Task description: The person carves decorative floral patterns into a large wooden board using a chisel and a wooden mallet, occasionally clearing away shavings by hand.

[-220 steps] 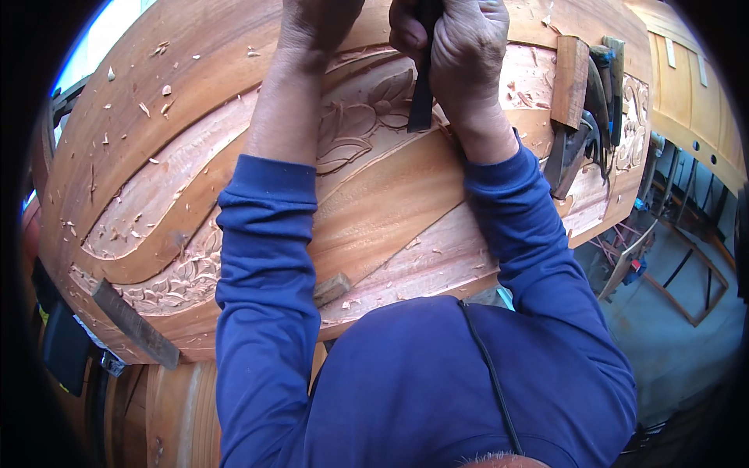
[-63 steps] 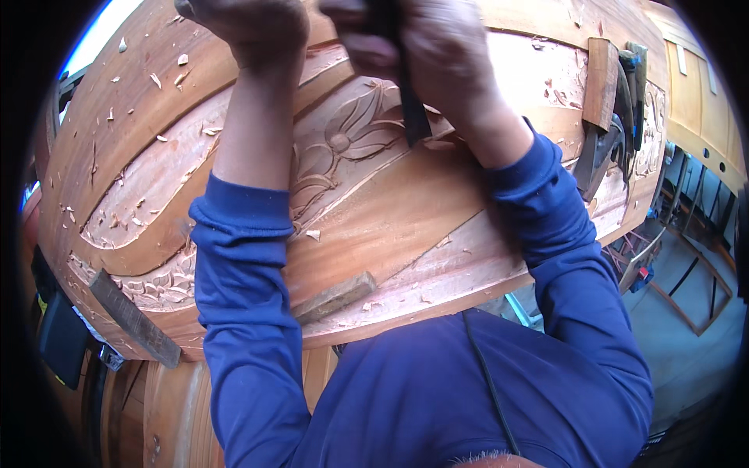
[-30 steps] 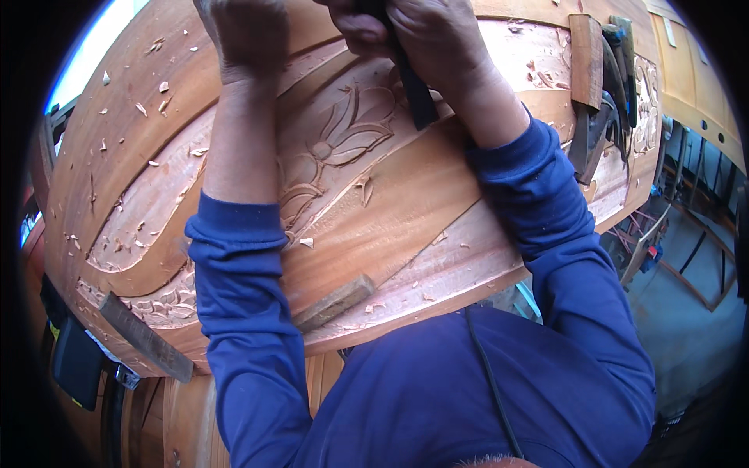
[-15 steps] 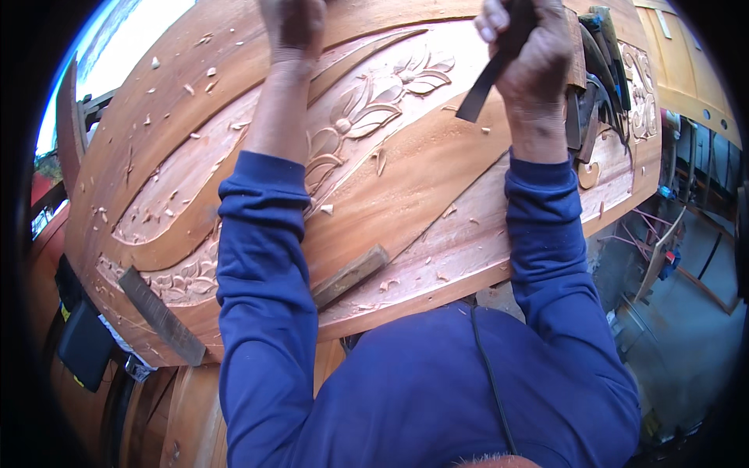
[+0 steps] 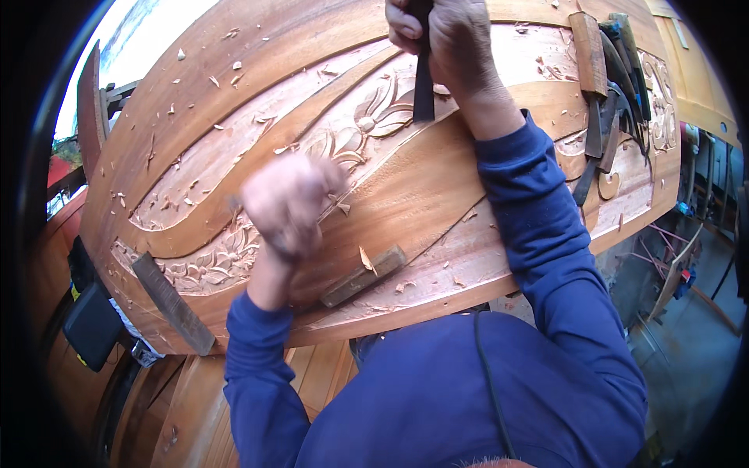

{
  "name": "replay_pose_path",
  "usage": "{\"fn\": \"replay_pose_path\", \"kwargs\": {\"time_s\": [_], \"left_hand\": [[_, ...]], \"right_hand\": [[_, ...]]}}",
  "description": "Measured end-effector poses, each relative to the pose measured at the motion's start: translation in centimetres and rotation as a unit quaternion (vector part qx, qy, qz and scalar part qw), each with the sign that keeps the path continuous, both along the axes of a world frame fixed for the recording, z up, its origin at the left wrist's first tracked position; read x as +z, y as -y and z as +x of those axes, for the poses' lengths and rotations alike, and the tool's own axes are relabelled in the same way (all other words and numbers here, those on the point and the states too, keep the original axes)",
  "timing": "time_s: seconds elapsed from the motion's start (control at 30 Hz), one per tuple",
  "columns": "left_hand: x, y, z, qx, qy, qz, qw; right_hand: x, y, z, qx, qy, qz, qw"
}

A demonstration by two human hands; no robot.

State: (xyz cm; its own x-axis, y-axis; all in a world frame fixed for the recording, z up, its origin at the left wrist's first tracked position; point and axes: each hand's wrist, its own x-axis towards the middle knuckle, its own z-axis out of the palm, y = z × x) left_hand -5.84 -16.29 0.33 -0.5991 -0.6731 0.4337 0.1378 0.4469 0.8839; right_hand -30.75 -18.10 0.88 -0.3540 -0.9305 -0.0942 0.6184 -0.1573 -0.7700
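A large wooden panel (image 5: 406, 210) with carved flowers and leaves lies before me. My right hand (image 5: 452, 43) is closed around a flat, dark chisel (image 5: 424, 93) at the top of the view. The tool's broad end points down toward me, by a carved flower (image 5: 378, 117). My left hand (image 5: 290, 201) is over the panel's left part, beside the carved leaves. Motion smears its fingers, so whether they hold anything is unclear.
Several carving tools, one a wooden-handled chisel (image 5: 590, 58), lie at the panel's right. A short wood block (image 5: 363, 277) rests near its front edge, another wood strip (image 5: 173, 303) at the left corner. Wood chips (image 5: 234, 78) are scattered over the surface.
My left hand has come down toward me from the top of the view. My right hand has moved left with the chisel, which now points more straight down.
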Motion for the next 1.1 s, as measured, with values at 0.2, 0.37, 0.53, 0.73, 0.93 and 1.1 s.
{"fn": "replay_pose_path", "kwargs": {"time_s": [0.2,0.37,0.53,0.73,0.93,1.1], "left_hand": [[-1.8,7.0,-10.6,0.086,-0.132,0.098,0.983],[-0.7,8.3,-14.1,-0.035,-0.154,0.188,0.970],[-1.4,8.9,-14.7,-0.038,-0.187,0.187,0.963],[-1.7,9.6,-14.4,0.105,-0.252,0.164,0.948],[-2.2,11.0,-12.3,0.046,-0.377,0.215,0.900],[-0.5,10.3,-11.7,-0.033,-0.290,0.177,0.940]], "right_hand": [[1.5,-0.2,1.0,0.004,-0.039,-0.029,0.999],[0.9,0.3,1.1,0.027,-0.002,-0.018,0.999],[-0.4,1.0,1.5,0.045,0.006,0.021,0.999],[-1.1,1.2,2.7,0.099,0.039,0.019,0.994],[0.5,2.0,4.4,0.161,0.028,0.071,0.984],[0.5,1.8,-0.3,0.052,0.001,0.034,0.998]]}}
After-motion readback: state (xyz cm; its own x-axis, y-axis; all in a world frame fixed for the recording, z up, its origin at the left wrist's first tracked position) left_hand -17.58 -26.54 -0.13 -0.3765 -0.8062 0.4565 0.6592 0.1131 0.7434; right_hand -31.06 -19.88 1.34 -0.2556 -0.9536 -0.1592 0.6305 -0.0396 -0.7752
